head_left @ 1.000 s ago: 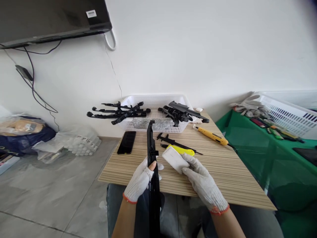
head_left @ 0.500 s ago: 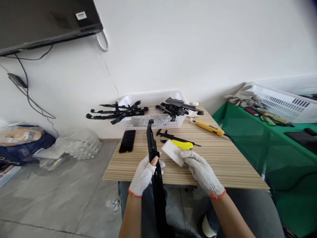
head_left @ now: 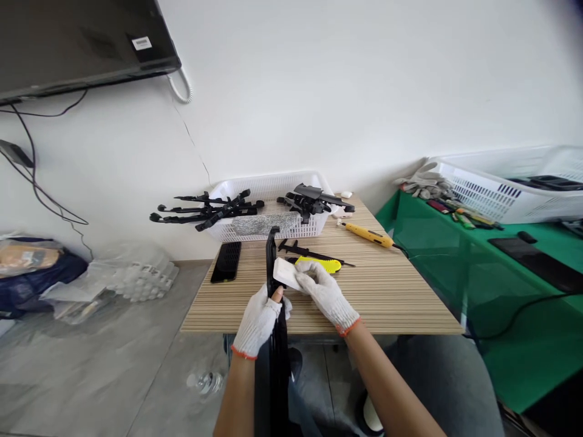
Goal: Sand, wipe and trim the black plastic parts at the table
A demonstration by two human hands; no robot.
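Gloved in white, my left hand [head_left: 260, 318] is wrapped round a long black plastic part [head_left: 277, 346] that stands lengthwise over the table's front edge, its thumb tip bare. My right hand [head_left: 326, 293], also gloved, pinches a white block-shaped pad [head_left: 288, 274]. The pad's far end is at the black part's upper section, just above my left thumb; whether they touch is hard to tell. Behind the pad lie a yellow utility knife [head_left: 321, 264] and a black caliper [head_left: 310, 251] on the striped table [head_left: 382, 297].
A white basket [head_left: 314, 229] holding black parts [head_left: 223, 210] stands at the table's back. A phone [head_left: 226, 262] lies left, a yellow corded tool [head_left: 368, 234] right. Beside the table, a green-covered table [head_left: 419, 243] bears another basket [head_left: 483, 193] and gloves [head_left: 426, 182].
My right hand has moved left with the white pad, bringing it to the black part. The black part now stands more upright in my left hand. The view has shifted slightly.
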